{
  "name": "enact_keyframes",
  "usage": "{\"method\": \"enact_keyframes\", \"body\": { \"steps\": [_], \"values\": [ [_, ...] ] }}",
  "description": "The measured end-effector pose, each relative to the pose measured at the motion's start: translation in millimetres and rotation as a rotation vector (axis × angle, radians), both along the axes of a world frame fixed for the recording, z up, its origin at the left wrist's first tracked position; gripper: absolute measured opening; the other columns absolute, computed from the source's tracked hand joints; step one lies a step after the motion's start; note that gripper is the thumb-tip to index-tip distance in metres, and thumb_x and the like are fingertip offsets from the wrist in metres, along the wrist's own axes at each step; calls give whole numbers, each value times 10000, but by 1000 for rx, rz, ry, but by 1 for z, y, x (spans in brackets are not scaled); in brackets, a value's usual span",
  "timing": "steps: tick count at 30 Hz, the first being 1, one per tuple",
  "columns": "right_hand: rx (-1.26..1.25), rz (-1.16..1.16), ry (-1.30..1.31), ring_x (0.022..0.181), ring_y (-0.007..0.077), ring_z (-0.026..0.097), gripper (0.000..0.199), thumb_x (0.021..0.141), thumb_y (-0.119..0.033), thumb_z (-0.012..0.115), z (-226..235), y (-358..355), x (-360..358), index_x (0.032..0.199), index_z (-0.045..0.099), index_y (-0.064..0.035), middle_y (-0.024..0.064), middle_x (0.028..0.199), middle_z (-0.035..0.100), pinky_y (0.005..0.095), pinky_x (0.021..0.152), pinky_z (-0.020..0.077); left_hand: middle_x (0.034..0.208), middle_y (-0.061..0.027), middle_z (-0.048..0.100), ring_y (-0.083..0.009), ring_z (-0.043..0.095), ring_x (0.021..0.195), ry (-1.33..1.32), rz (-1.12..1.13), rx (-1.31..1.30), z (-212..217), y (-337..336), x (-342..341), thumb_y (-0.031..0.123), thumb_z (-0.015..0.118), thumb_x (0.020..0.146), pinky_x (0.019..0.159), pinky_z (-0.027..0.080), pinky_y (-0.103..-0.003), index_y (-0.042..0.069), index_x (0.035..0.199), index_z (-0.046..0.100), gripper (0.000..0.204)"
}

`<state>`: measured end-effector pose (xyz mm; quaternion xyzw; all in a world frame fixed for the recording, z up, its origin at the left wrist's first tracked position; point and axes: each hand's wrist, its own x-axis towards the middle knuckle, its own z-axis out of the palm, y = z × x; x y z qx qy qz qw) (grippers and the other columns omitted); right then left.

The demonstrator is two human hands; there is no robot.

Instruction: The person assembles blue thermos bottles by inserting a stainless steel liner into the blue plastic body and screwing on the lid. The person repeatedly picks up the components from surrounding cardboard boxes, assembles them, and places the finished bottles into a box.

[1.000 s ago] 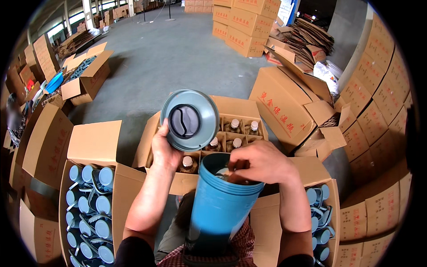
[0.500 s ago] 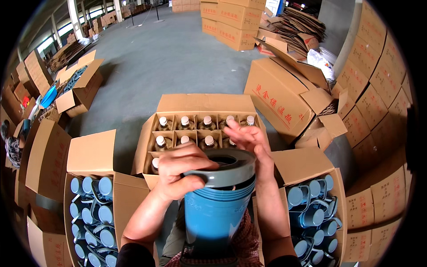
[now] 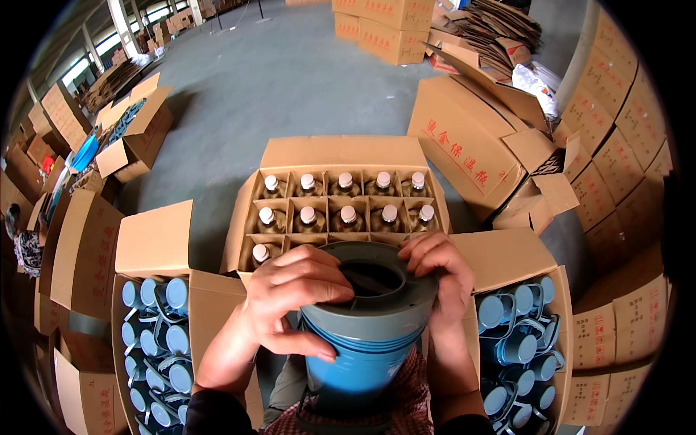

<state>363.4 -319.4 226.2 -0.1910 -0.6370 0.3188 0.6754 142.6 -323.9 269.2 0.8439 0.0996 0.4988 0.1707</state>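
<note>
Upright in front of my body stands a blue cylindrical flask casing (image 3: 355, 373) with a ridged upper edge. A dark grey ring (image 3: 395, 317) with a wide central hole sits over its top. My left hand (image 3: 297, 293) is closed on the ring's left side, fingers over the rim and thumb lower against the casing. On the right rim, my right hand (image 3: 444, 270) curls its fingers over the top edge; its thumb is hidden. Beyond them, a divided carton (image 3: 341, 151) holds several glass bottles (image 3: 348, 217) with whitish caps.
Open cartons at my left (image 3: 217, 304) and right (image 3: 500, 250) hold several blue flasks with light-blue lids. A large carton (image 3: 464, 145) lies at the far right, near stacked cartons (image 3: 616, 109). Another open box (image 3: 148, 130) stands far left on the grey floor (image 3: 290, 80).
The grey ring has gone from tilted to more level on the casing. My right hand has come down from the air beside it onto its right rim.
</note>
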Motion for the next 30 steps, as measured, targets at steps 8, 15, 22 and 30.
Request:
{"method": "enact_keyframes", "body": {
  "steps": [8,15,22,30],
  "values": [
    [70,-294,-409,680,275,514,704,671,-717,569,31,-35,-6,774,527,-22,123,770,511,337,601,432,799,-111,584,-286,592,734,455,329,-77,42,-34,10,496,733,602,640,498,-362,-7,942,586,625],
    [122,-273,-361,531,253,395,476,810,-436,593,12,-5,-22,590,444,-42,84,583,381,334,483,297,740,-120,580,-297,588,659,361,430,-3,11,-25,11,356,740,619,544,477,-366,1,846,579,451],
    [57,-137,-130,532,190,440,446,880,-323,523,-4,12,-28,555,441,-27,68,567,460,290,505,336,702,-123,585,-306,592,642,370,419,-140,8,-17,4,250,761,574,543,473,-367,-6,811,588,390],
    [-164,72,202,558,158,474,459,909,-321,485,-18,15,-40,572,459,-11,71,597,474,267,538,372,707,-120,580,-305,596,652,434,440,-129,16,-22,-5,254,754,597,570,478,-372,12,830,594,372]
  ]
}}
